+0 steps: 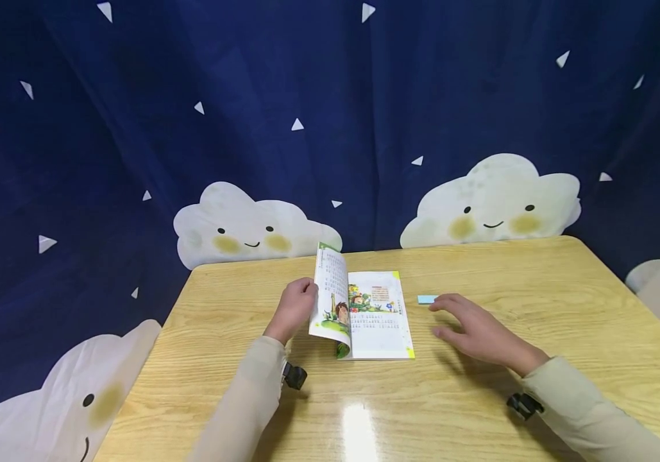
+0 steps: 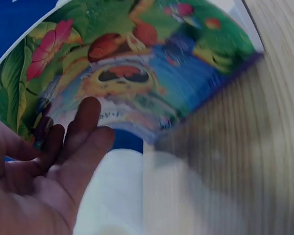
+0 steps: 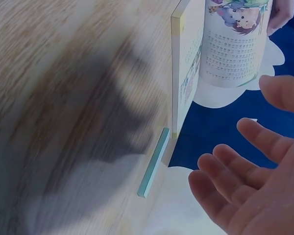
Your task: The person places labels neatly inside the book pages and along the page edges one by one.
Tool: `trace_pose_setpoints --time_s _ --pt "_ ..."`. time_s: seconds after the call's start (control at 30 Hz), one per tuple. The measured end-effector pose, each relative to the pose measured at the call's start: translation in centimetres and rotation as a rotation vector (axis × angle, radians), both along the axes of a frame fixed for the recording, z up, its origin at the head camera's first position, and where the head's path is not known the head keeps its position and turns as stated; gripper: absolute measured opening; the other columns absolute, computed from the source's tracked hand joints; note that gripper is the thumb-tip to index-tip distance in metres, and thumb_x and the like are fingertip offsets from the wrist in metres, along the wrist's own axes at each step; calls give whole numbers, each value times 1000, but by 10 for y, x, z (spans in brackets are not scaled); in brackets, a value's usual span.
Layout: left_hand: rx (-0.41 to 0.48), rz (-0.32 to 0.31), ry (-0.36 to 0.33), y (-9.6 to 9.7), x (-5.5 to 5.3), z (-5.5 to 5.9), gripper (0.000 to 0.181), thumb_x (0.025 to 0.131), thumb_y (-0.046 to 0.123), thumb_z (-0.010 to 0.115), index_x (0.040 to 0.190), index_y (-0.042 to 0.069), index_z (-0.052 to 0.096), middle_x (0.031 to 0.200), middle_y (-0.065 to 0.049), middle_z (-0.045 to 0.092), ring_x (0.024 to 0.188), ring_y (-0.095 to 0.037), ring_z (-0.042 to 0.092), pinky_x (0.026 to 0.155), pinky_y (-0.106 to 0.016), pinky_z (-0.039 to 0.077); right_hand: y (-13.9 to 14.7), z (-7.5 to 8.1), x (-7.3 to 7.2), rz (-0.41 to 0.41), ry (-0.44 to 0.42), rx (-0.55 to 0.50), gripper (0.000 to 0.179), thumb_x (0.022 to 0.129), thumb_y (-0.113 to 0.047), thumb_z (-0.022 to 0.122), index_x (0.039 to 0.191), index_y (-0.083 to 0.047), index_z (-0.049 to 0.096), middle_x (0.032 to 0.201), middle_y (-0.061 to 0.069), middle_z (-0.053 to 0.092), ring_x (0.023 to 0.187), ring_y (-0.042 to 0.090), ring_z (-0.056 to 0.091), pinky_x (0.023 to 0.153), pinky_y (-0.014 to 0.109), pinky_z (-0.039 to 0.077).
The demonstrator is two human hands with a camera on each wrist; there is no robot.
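An open picture book [image 1: 377, 321] lies on the table, its left pages raised and curved. At their outer edge my left hand [image 1: 296, 307] grips the raised part. From the left wrist view, fingers [image 2: 88, 115] lie against the colourful cover [image 2: 122, 78]. My right hand [image 1: 480, 330] hovers to the right of the book, holding nothing, its fingers loosely spread. Just beyond its fingertips is a small flat light-blue block [image 1: 426, 299]. In the right wrist view that block shows as a thin strip beside the book's edge, apart from the right hand [image 3: 264, 181].
The wooden table [image 1: 231, 289] ends at a dark blue curtain [image 1: 330, 128] with white clouds and triangles. A bright light reflection lies on the tabletop in front of the book. Dark wrist-worn devices sit on both sleeves.
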State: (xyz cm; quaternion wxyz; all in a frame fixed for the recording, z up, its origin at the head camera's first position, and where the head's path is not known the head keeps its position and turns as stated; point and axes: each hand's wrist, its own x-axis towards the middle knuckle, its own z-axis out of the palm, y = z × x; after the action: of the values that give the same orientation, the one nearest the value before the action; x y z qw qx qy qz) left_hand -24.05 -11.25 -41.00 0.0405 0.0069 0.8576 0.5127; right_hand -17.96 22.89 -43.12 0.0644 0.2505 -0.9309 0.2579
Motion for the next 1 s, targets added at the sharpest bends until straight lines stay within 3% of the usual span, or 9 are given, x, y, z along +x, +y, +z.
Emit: trace_pose_setpoints --time_s 0.3,0.77,1.0 --pt "-96 39 -41 -26 -1 -7 37 104 21 36 68 12 33 61 -1 29 53 -16 25 49 -27 26 -3 -4 -2 14 2 14 32 93 -19 69 120 -3 64 127 14 63 118 33 61 98 53 52" --pt "-190 87 -49 -42 -5 -19 38 103 20 37 67 12 34 59 0 28 52 -15 27 49 -26 28 -24 -9 -9 80 13 24 32 89 -15 70 117 0 65 125 14 65 120 35 61 98 53 52" --pt "-206 88 -56 -46 -4 -22 36 104 20 38 69 11 37 61 -1 31 53 -15 30 50 -26 29 -40 -11 -13 120 26 48 32 90 -17 69 117 0 67 121 10 66 112 27 63 95 47 54"
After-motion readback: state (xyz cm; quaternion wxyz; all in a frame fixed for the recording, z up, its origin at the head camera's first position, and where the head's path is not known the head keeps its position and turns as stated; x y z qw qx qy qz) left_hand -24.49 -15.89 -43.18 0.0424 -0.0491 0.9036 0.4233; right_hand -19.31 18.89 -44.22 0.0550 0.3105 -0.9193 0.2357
